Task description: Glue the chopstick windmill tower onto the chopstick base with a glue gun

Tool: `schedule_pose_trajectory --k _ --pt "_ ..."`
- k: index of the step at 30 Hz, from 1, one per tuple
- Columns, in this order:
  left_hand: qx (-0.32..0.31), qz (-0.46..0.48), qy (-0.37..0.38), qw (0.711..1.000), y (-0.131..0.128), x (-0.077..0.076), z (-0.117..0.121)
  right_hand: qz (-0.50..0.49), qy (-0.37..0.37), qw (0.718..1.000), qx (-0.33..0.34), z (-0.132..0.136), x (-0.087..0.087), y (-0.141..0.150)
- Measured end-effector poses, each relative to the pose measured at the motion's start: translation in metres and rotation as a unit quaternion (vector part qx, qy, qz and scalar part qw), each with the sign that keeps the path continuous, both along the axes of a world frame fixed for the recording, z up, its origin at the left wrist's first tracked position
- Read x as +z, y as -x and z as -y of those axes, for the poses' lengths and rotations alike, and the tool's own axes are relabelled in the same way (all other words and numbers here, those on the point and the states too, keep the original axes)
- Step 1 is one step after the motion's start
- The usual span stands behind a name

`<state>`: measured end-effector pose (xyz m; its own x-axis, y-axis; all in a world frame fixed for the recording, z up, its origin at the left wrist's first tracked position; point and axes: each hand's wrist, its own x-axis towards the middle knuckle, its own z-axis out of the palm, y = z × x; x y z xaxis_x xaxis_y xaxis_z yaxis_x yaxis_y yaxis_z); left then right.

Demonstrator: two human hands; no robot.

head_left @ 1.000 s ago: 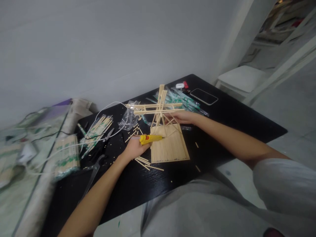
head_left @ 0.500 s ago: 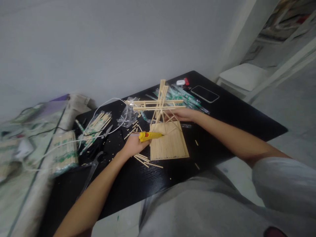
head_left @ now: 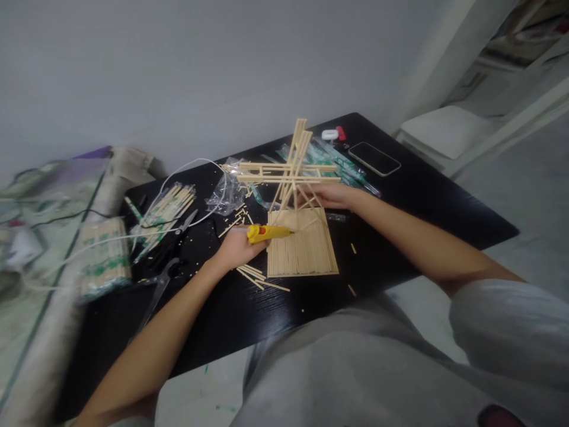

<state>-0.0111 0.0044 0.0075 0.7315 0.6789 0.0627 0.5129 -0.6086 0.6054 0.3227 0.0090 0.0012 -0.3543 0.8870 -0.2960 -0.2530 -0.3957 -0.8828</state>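
My left hand (head_left: 239, 246) is closed around a yellow hot glue gun (head_left: 269, 233). The gun's nozzle points right, over the flat base of a windmill-like model (head_left: 302, 252) built from thin wooden sticks. Above that base rises a slanted stick frame with crossed, ladder-like blades (head_left: 262, 178) at its top. At the frame's back right side is my right hand (head_left: 331, 196), closed on the model, its fingertips partly hidden behind the sticks. Loose sticks (head_left: 255, 276) lie beside the base's left edge, close to my left hand.
Scissors (head_left: 184, 224), a pack of wooden sticks (head_left: 166, 213) and a white cord (head_left: 195, 161) lie left on the black table (head_left: 240, 326). Behind the model are clear plastic bag (head_left: 224, 193) and green-printed wrappers (head_left: 342, 163). A phone (head_left: 374, 159) rests back right.
The whole view has shifted slightly, so the table and model appear higher. Both hands keep their places at the model, with the glue gun still over the base.
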Motion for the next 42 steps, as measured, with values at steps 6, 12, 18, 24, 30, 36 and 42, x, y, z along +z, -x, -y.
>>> schedule_pose_trajectory --k 6,12,18,24,30,36,42 --pt "0.0 0.002 -0.002 1.0 -0.001 0.0 0.0 0.024 -0.011 1.0 -0.014 0.004 0.007 0.002" --pt "-0.001 -0.005 -0.006 1.0 -0.002 0.0 0.0 0.053 -0.015 0.998 -0.036 0.006 0.01 0.003" --pt "0.002 -0.01 -0.014 1.0 -0.003 -0.002 0.001 0.06 -0.01 0.997 -0.038 0.009 0.015 0.004" --pt "-0.006 -0.002 -0.009 1.0 -0.003 -0.001 0.001 0.056 -0.02 0.997 -0.043 0.009 0.015 0.005" --pt "0.0 -0.002 -0.009 1.0 -0.003 0.001 0.002 0.059 -0.021 0.997 -0.04 0.009 0.014 0.005" --pt "-0.001 0.003 -0.007 1.0 -0.004 0.002 0.002 0.06 -0.016 0.997 -0.035 0.007 0.011 0.001" --pt "-0.004 -0.002 -0.009 1.0 -0.004 0.002 0.003 0.053 -0.026 0.998 -0.028 0.006 0.007 -0.001"
